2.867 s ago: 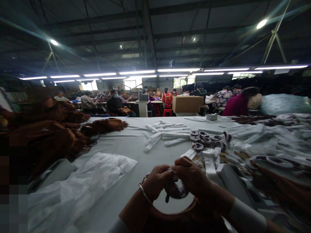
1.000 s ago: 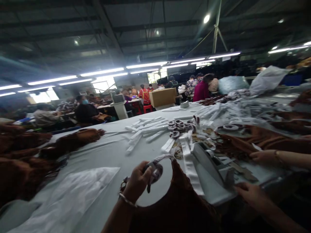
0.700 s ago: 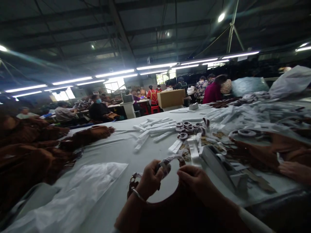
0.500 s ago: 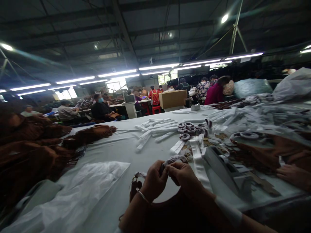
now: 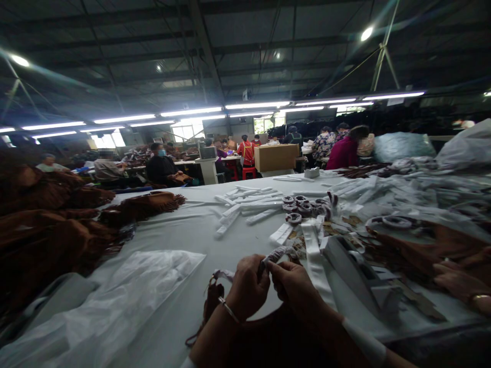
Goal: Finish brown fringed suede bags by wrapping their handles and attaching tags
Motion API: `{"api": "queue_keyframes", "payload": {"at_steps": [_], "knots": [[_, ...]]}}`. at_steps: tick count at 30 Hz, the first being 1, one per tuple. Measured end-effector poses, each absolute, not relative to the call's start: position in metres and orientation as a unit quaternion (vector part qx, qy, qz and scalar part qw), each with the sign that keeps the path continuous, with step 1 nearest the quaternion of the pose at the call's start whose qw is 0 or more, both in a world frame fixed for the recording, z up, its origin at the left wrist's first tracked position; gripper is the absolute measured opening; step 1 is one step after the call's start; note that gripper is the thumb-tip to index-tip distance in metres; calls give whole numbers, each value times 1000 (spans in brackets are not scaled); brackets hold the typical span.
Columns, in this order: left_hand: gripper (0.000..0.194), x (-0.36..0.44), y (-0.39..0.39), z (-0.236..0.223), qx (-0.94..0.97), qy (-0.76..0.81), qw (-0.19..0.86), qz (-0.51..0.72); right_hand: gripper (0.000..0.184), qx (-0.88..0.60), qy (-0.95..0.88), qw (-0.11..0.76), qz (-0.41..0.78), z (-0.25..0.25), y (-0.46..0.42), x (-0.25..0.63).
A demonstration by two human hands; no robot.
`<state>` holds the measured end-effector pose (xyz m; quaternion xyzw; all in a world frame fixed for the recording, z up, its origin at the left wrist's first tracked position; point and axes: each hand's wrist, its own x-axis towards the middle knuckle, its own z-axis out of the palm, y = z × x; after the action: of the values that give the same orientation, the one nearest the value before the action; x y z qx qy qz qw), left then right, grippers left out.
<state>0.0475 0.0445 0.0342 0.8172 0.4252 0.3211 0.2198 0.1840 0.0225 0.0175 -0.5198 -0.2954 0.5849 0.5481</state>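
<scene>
In front of me my left hand (image 5: 249,286) is closed around a dark strap wrapped in pale material (image 5: 279,252). My right hand (image 5: 293,283) pinches the same strap just beside it, thumb and fingers together. One wrapped length runs out beyond the fingers to the right. Another pale end with a brown piece (image 5: 213,296) shows left of my left wrist. Below my hands a dark brown mass (image 5: 264,340) lies in shadow, and its form is hard to make out.
A grey tape dispenser (image 5: 347,266) stands right of my hands, near a white strip (image 5: 312,245). Wrapped rings (image 5: 303,205) and white strips (image 5: 249,202) lie beyond. Plastic sheeting (image 5: 153,281) and brown fringed goods (image 5: 49,245) are left. A co-worker's hand (image 5: 458,281) is at right.
My view has shifted slightly. Both hands stay on the wrapped strap, with only small finger movement. The co-worker's hand at the right has moved a little inward.
</scene>
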Motion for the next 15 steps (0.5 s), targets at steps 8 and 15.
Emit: {"api": "queue_keyframes", "payload": {"at_steps": [8,15], "knots": [[17,48,44,27,842,412,153,311,52,-511,-268,497,648,12,25,189],[24,46,46,33,833,419,180,313,63,-461,-263,521,668,13,18,196]]}}
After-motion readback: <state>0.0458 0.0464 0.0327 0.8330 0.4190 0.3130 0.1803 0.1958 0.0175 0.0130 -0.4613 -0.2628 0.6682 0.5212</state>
